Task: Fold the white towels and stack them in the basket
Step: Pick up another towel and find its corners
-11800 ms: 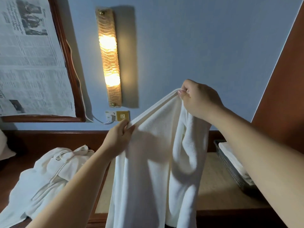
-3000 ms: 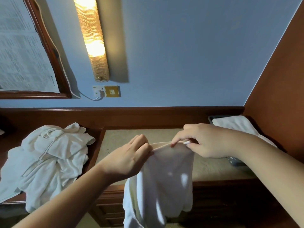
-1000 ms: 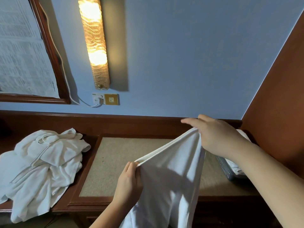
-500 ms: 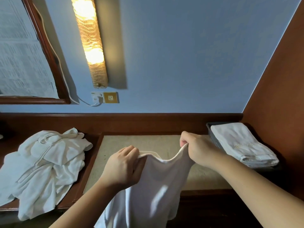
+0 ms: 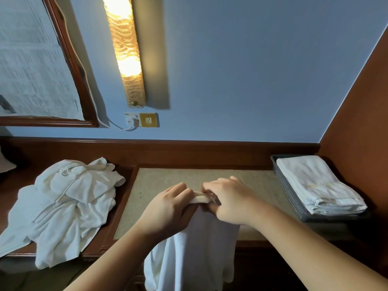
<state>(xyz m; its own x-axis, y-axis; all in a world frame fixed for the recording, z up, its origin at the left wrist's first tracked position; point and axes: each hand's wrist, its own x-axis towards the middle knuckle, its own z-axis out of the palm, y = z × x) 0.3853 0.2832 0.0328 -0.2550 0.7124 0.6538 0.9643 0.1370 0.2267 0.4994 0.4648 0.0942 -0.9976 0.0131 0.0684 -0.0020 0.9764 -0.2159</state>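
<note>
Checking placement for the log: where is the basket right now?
In the head view the basket sits at the right end of the desk, against the brown side wall, holding a folded towel, to the right of both hands.

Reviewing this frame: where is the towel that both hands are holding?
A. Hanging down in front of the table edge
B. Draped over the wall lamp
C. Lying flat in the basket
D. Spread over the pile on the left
A: the left hand and right hand pinch the top edge of the towel, which hangs in front of the table edge.
</note>
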